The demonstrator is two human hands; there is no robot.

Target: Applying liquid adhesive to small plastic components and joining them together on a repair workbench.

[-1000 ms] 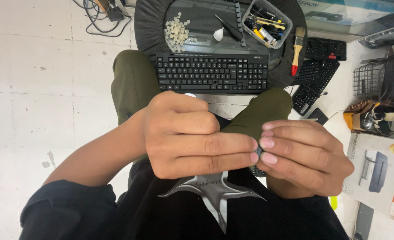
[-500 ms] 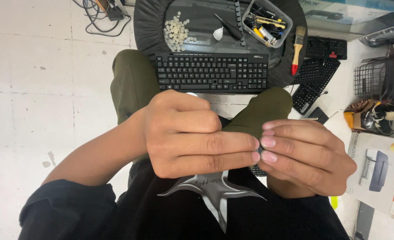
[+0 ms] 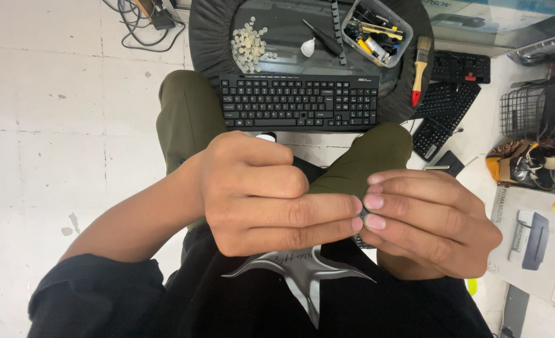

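While our left hand (image 3: pixel 271 200) and right hand (image 3: pixel 424 222) pinch some tiny dark part (image 3: pixel 362 216), the plastic tub (image 3: pixel 395 45) holds assorted tools.

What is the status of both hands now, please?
Left hand and right hand closed together over a small dark part, mostly hidden. Black keyboard lies beyond, untouched. Nothing blocks the hands.

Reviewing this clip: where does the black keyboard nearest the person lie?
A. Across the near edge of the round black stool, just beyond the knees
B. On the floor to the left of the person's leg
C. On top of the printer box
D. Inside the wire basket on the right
A. The black keyboard lies across the near edge of the round black stool, just beyond the knees and above both hands.
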